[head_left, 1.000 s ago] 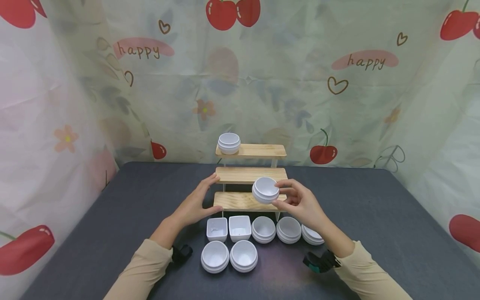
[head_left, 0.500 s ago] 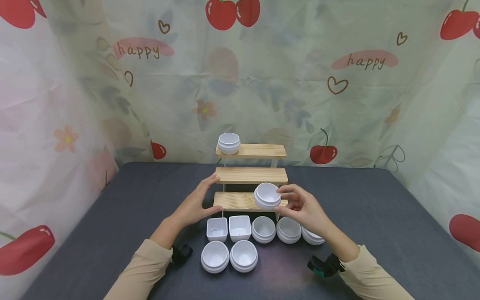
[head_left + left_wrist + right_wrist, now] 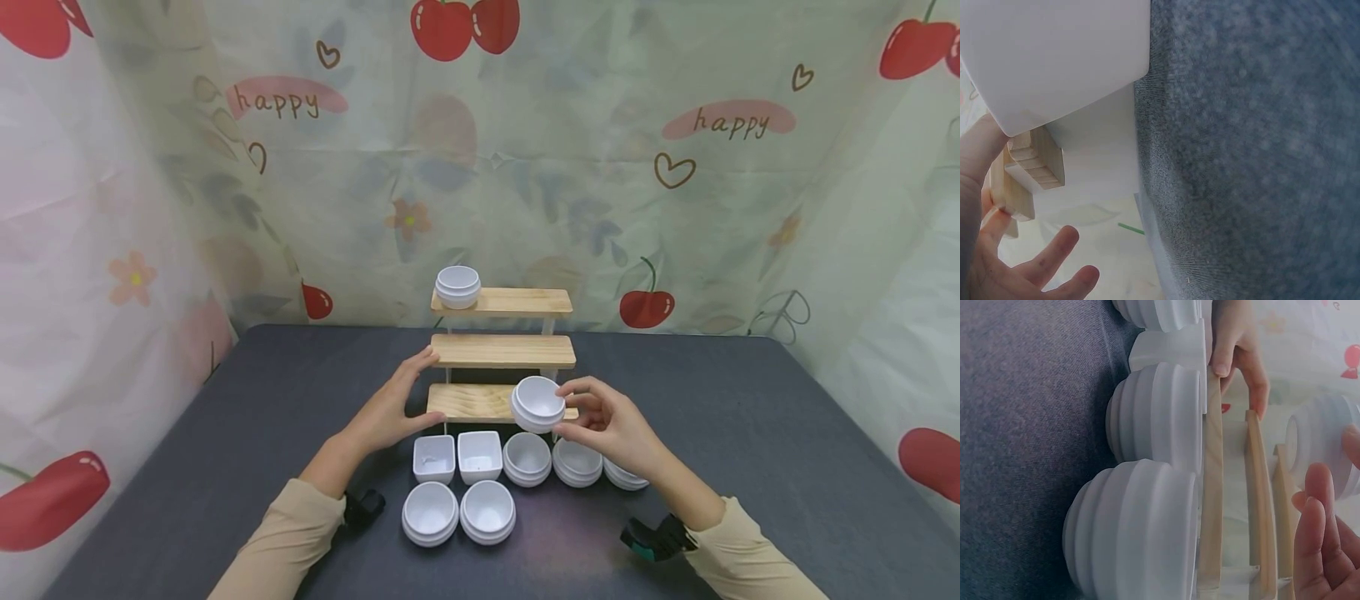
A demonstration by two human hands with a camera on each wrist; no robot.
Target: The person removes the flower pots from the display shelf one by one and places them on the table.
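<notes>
My right hand (image 3: 611, 421) pinches a white round ribbed bowl (image 3: 537, 402) by its right side, thumb below and fingers at the rim. The bowl hangs tilted in front of the lowest board (image 3: 465, 402) of a three-tier wooden stand; in the right wrist view this held bowl (image 3: 1325, 440) is apart from the boards. At the stand's left end, my left hand (image 3: 384, 410) spreads its fingers, with the thumb at the lowest board and a fingertip at the middle board (image 3: 502, 352). A similar round bowl (image 3: 457, 287) sits at the left of the top board (image 3: 525, 301).
Before the stand is a row of white bowls: two square ones (image 3: 480, 457) on the left, then round ones (image 3: 527, 460). Two more round bowls (image 3: 430, 514) stand nearer. A dark cloth (image 3: 300, 375) covers the table; printed curtains (image 3: 555, 125) enclose it.
My right hand has brought the held bowl down and slightly right, from over the lowest board to in front of its edge. My left hand and the other bowls have stayed put.
</notes>
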